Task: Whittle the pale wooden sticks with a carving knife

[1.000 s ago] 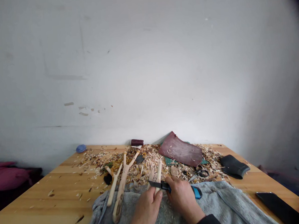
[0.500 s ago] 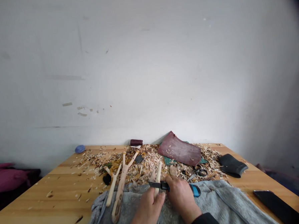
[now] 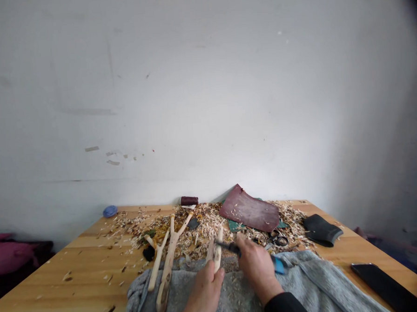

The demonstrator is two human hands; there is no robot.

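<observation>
My left hand (image 3: 204, 289) is closed around a pale, peeled forked stick (image 3: 218, 251), whose two prongs point away from me. To its right, my right hand (image 3: 258, 267) grips a utility knife (image 3: 279, 265) with a blue and black handle. The dark blade (image 3: 226, 245), blurred by motion, reaches left toward the prongs; whether it touches the wood I cannot tell. Beside my left hand, a larger forked stick (image 3: 170, 258) and a smaller forked stick (image 3: 156, 266) lie partly on a grey cloth (image 3: 251, 298).
Wood shavings (image 3: 208, 221) cover the back of the wooden table (image 3: 72, 289). Around them lie maroon leather (image 3: 249, 209), scissors (image 3: 280, 240), a thread spool (image 3: 189, 201), a blue round item (image 3: 110, 211) and a black folded piece (image 3: 322, 230). A phone (image 3: 383, 284) rests at the right.
My right hand and the knife have shifted right and slightly up along the stick, the blade now angled differently. My left hand, still holding the forked stick, has moved slightly left.
</observation>
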